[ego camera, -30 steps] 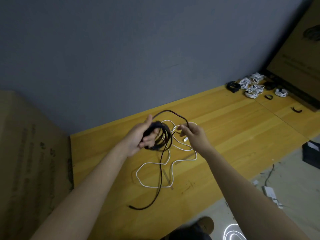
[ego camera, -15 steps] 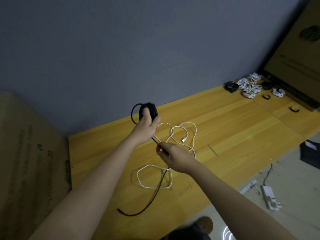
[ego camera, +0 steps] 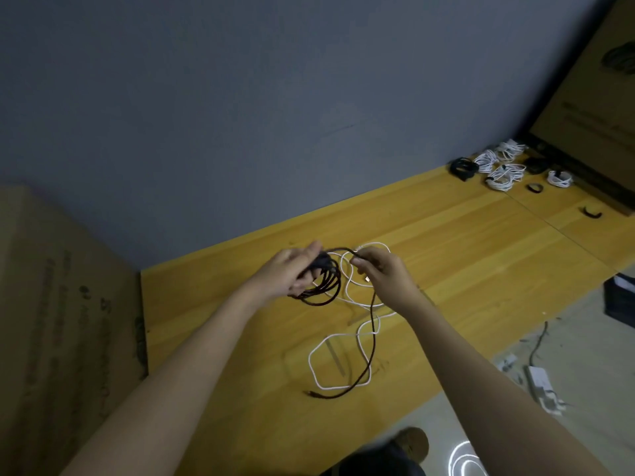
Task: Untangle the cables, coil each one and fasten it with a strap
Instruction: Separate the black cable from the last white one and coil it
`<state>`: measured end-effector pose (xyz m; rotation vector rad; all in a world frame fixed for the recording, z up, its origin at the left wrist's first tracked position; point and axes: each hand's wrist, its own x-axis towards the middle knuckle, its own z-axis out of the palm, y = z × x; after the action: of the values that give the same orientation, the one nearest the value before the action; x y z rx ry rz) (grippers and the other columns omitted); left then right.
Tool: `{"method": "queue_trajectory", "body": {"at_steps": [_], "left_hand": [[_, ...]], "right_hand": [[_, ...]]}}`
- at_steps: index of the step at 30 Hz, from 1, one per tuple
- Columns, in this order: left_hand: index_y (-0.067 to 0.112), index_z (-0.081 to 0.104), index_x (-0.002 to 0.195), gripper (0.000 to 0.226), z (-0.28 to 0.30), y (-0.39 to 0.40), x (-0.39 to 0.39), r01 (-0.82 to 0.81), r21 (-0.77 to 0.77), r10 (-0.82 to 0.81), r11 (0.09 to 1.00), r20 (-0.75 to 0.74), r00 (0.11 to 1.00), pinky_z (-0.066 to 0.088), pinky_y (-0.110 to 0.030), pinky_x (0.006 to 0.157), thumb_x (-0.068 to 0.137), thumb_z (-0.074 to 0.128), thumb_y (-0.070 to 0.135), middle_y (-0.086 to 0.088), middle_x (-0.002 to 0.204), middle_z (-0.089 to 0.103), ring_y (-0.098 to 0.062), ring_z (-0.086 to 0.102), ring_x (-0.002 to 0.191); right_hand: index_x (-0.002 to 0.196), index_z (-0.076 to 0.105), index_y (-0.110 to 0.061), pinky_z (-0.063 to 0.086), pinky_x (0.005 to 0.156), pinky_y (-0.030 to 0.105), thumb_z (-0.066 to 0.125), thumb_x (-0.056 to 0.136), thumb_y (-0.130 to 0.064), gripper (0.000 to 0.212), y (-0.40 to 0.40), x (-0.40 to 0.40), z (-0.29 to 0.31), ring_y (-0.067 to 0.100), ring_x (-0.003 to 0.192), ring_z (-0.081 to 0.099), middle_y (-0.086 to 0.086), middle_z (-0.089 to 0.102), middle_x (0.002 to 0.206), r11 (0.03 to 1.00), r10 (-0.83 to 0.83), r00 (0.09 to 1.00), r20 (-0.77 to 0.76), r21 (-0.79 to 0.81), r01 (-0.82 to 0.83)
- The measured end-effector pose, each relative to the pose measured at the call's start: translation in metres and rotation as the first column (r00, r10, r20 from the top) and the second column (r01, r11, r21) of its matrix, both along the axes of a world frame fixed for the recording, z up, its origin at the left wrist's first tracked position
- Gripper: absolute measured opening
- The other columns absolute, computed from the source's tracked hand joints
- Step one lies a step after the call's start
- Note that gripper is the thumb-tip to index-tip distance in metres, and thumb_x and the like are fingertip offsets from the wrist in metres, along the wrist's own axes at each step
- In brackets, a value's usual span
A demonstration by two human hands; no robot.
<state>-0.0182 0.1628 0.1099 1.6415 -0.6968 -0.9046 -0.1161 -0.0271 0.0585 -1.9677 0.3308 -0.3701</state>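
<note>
Two hands are raised over the wooden table point(ego camera: 464, 255). Left hand point(ego camera: 292, 273) grips several coiled loops of the black cable point(ego camera: 323, 286), fingers curled round the bundle. Right hand point(ego camera: 385, 273), just beside it, pinches the free run of that cable, whose tail drops below both hands to the table. White cable point(ego camera: 343, 359) lies loose under and below the hands. Bundled cables point(ego camera: 501, 170) sit well beyond the right hand.
</note>
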Motion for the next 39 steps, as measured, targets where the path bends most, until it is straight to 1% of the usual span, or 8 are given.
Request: {"method": "queue_trajectory", "body": {"at_steps": [5, 8, 14, 18, 24, 28, 33, 39], "left_hand": [[0.012, 0.051, 0.084, 0.060, 0.017, -0.018, 0.002, -0.200, -0.286, 0.145, 0.937, -0.204, 0.968, 0.035, -0.023, 0.055, 0.079, 0.030, 0.069, 0.010, 0.047, 0.038, -0.007, 0.031, 0.040], [0.013, 0.046, 0.092, 0.043, 0.019, -0.034, 0.003, -0.276, -0.309, 0.276, 0.910, -0.044, 0.960, 0.040, -0.020, 0.060, 0.092, 0.033, 0.055, 0.007, 0.063, 0.049, -0.007, 0.045, 0.052], [0.010, 0.025, 0.134, 0.092, -0.010, -0.036, 0.018, -0.231, 0.137, 0.172, 0.963, 0.346, 0.922, 0.039, -0.028, 0.085, 0.074, 0.021, 0.080, 0.000, 0.111, 0.055, -0.013, 0.053, 0.105], [0.017, -0.015, 0.151, 0.114, -0.039, -0.017, 0.025, -0.118, 0.463, -0.059, 0.879, 0.350, 0.935, 0.017, -0.036, 0.113, 0.067, 0.013, 0.088, -0.001, 0.162, -0.003, -0.019, 0.007, 0.148], [0.017, 0.046, 0.115, 0.075, -0.057, -0.005, 0.006, 0.014, 0.546, -0.306, 0.837, 0.446, 0.841, 0.045, -0.037, 0.075, 0.078, 0.033, 0.081, -0.002, 0.107, 0.061, -0.020, 0.059, 0.095], [0.007, 0.050, 0.082, 0.040, -0.048, -0.004, -0.001, 0.085, 0.349, -0.214, 0.933, 0.349, 0.913, 0.034, -0.028, 0.052, 0.095, 0.052, 0.045, 0.009, 0.060, 0.046, -0.009, 0.042, 0.052], [0.009, 0.053, 0.074, 0.034, -0.017, 0.000, -0.005, 0.017, 0.012, -0.016, 1.000, -0.102, 0.995, 0.030, -0.019, 0.043, 0.101, 0.042, 0.027, 0.009, 0.043, 0.035, -0.006, 0.027, 0.034], [0.012, 0.053, 0.085, 0.045, 0.004, -0.021, -0.010, -0.225, -0.176, 0.204, 0.958, -0.128, 0.971, 0.040, -0.020, 0.054, 0.092, 0.041, 0.055, 0.009, 0.052, 0.045, -0.008, 0.036, 0.042]], "right_hand": [[0.089, 0.062, -0.026, 0.042, 0.070, 0.028, 0.046, 0.100, -0.022, 0.020, 0.023, -0.001, -0.018, 0.008, 0.071, 0.058, -0.012, 0.060, 0.070, 0.996, 0.076, 0.972, -0.223, -0.033, -0.085], [0.107, 0.057, -0.016, 0.043, 0.069, 0.032, 0.043, 0.101, -0.024, 0.017, 0.046, -0.003, -0.022, 0.015, 0.070, 0.055, -0.004, 0.060, 0.072, 0.970, 0.186, 0.926, -0.328, -0.090, -0.227], [0.114, 0.053, -0.013, 0.036, 0.060, 0.033, 0.048, 0.098, -0.021, 0.018, 0.061, -0.015, -0.011, 0.022, 0.065, 0.049, -0.005, 0.049, 0.063, 0.872, 0.317, 0.891, -0.324, -0.271, -0.408], [0.107, 0.064, -0.013, 0.033, 0.057, 0.015, 0.051, 0.098, -0.021, 0.018, 0.043, -0.018, -0.001, 0.004, 0.065, 0.045, -0.009, 0.058, 0.077, 0.898, 0.224, 0.957, -0.183, -0.344, -0.276], [0.097, 0.070, -0.012, 0.039, 0.069, 0.031, 0.063, 0.091, -0.027, 0.017, 0.005, -0.013, 0.004, 0.025, 0.091, 0.056, 0.004, 0.063, 0.089, 0.788, 0.109, 0.986, -0.122, -0.594, -0.161], [0.102, 0.072, -0.013, 0.037, 0.081, 0.032, 0.060, 0.093, -0.028, 0.021, -0.008, -0.012, -0.001, 0.031, 0.094, 0.058, 0.008, 0.065, 0.093, 0.692, 0.104, 0.985, -0.134, -0.702, -0.169], [0.109, 0.068, -0.011, 0.046, 0.082, 0.038, 0.052, 0.098, -0.021, 0.022, -0.001, -0.015, -0.012, 0.024, 0.094, 0.059, 0.007, 0.067, 0.099, 0.929, 0.063, 0.991, -0.122, -0.355, -0.102], [0.097, 0.054, -0.020, 0.040, 0.058, 0.019, 0.042, 0.100, -0.015, 0.014, 0.033, -0.014, -0.024, 0.007, 0.061, 0.055, -0.003, 0.064, 0.074, 0.995, 0.055, 0.984, -0.169, -0.076, -0.069]]}}
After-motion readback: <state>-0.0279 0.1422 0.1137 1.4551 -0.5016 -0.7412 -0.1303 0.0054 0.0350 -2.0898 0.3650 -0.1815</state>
